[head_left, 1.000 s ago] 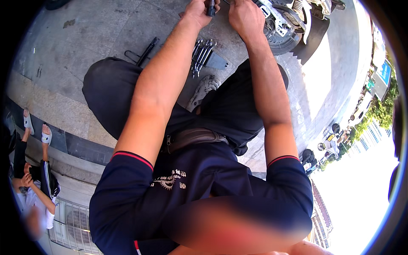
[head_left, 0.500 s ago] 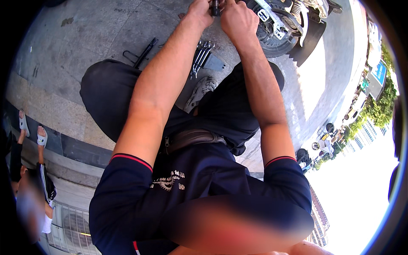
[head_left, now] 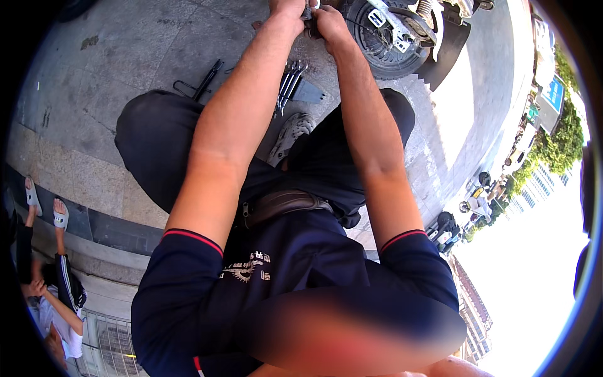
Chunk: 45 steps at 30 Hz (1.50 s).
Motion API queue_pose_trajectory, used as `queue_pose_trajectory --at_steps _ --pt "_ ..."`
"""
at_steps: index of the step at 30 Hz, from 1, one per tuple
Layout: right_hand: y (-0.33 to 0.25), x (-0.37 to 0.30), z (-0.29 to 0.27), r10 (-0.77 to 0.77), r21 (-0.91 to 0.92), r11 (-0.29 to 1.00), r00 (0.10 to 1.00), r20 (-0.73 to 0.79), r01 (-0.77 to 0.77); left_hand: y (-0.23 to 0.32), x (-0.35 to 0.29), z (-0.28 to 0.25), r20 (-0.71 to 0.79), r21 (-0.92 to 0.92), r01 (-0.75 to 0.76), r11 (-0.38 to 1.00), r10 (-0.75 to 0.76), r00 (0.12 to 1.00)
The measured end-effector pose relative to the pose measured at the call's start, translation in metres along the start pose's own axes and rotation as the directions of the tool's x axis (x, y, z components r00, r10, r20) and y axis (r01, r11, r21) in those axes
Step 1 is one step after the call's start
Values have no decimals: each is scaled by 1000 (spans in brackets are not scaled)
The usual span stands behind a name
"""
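Both my hands are at the top edge of the head view, close together in front of the vehicle's wheel (head_left: 408,65). My left hand (head_left: 289,9) is closed around a small dark part (head_left: 307,14), whose kind I cannot make out. Against the same part, my right hand (head_left: 330,26) has its fingers curled in, partly hidden. A thin dark cable (head_left: 358,24) runs from beside my right hand toward the wheel. Below the hands, several combination wrenches (head_left: 288,83) lie side by side on the ground, next to a flat grey piece (head_left: 309,93).
A black metal stand-like tool (head_left: 207,80) lies left of my left forearm. My shoe (head_left: 290,133) is below the wrenches. A white swingarm (head_left: 392,28) is attached at the wheel. At the lower left sits another person (head_left: 63,308); parked scooters (head_left: 446,229) stand far right.
My right hand and forearm have shifted left, and its fingers have turned inward. The dark cylindrical end that stuck up between the hands now shows differently, lower and partly covered.
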State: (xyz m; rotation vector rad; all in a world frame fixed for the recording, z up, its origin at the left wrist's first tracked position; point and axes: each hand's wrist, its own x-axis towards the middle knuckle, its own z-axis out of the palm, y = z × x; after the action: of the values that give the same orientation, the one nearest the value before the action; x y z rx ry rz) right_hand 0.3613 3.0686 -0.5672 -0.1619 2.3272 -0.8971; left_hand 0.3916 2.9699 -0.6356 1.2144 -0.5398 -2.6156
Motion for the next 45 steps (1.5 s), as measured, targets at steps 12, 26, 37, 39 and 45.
queue_pose_trajectory --at_steps 12,26,37,39,45 --pt "-36 -64 -35 -300 -310 920 940 -160 241 -18 -17 0 55 -121 -99 988 106 993" --pt "-53 -28 60 117 419 908 946 -303 22 83 -89 -15 86 561 136 817 -221 972" --pt "-56 -51 33 28 -35 999 972 -235 -37 70 -19 -47 82 746 -10 666 -77 994" --pt "-32 -47 7 -201 -279 955 915 -350 103 65 -39 -32 72 748 -11 664 -64 995" --pt "0 7 -46 -426 -595 741 903 -58 311 69 -69 -5 -31 749 69 659 -69 997"
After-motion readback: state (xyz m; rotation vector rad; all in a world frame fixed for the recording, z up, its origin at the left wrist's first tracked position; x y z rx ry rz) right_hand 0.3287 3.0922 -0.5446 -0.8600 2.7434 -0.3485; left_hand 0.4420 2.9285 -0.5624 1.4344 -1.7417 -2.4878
